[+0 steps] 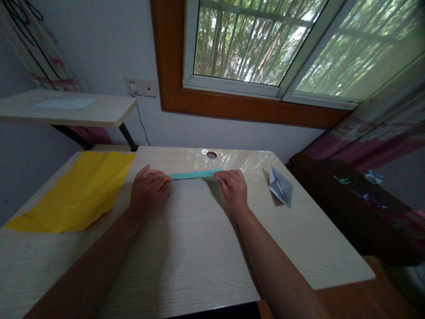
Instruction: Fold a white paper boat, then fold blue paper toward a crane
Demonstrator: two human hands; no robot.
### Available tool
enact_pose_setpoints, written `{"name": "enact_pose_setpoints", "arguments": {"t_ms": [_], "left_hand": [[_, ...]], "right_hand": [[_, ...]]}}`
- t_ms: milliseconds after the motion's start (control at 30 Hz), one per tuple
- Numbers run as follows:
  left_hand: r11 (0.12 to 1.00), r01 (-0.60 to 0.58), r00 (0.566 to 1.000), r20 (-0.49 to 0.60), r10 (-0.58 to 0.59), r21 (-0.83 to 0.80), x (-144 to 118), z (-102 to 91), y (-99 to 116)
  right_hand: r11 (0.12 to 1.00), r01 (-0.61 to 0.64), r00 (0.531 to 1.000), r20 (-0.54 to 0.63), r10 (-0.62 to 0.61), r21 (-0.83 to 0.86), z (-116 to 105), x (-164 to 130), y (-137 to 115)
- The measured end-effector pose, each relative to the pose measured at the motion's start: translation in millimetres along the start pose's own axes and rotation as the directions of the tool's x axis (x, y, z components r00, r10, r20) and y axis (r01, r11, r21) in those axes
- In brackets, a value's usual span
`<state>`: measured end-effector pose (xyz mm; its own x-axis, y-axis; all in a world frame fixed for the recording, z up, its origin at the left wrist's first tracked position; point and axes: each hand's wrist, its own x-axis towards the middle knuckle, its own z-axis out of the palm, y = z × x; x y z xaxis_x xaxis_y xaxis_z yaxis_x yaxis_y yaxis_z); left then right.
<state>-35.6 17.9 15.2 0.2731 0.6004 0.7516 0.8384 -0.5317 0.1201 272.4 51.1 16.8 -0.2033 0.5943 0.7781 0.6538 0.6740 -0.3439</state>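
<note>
A narrow strip of turquoise paper (194,175) stretches level between my two hands, over the far middle of the desk. Its left end is pinched by my left hand (149,188), thumb against the fingers. At the other end, my right hand (233,186) grips the strip the same way. A shadow falls on the desk below the right half, so that end seems slightly raised. Both ends of the strip are partly hidden by fingertips.
A yellow sheet (79,190) lies on the desk (199,248) at the left, below a raised shelf (109,108). To the right stands a folded pale paper piece (280,187). A round cable hole (211,155) is near the back edge, under the window (252,44).
</note>
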Motion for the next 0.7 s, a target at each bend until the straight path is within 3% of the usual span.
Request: {"name": "enact_pose_setpoints", "arguments": {"t_ms": [267, 367, 500, 600, 700], "left_hand": [[0.963, 0.257, 0.955, -0.133, -0.267, -0.085, 1.5, 1.0, -9.7], [0.978, 0.163, 0.968, -0.173, -0.183, -0.128, 2.3, -0.6, -4.2], [0.993, 0.001, 0.989, -0.147, -0.018, -0.117, 2.0, -1.0, 10.2], [0.990, -0.110, 0.993, -0.048, 0.106, -0.087, 2.1, -0.2, 21.2], [0.985, -0.154, 0.984, 0.083, 0.160, -0.074, 2.6, 1.6, 29.5]], "right_hand": [[1.000, -0.023, 0.999, -0.033, 0.022, -0.020, 0.2, 1.2, 2.1], [1.000, -0.002, 1.000, 0.030, 0.002, 0.005, 1.0, 1.0, -0.4], [1.000, 0.019, 0.995, 0.093, -0.020, 0.016, 3.3, -0.4, -3.7], [0.999, 0.044, 0.988, 0.150, -0.047, 0.024, 6.4, -2.4, -8.7], [0.995, 0.092, 0.972, 0.214, -0.098, 0.040, 10.0, -4.2, -16.2]]}}
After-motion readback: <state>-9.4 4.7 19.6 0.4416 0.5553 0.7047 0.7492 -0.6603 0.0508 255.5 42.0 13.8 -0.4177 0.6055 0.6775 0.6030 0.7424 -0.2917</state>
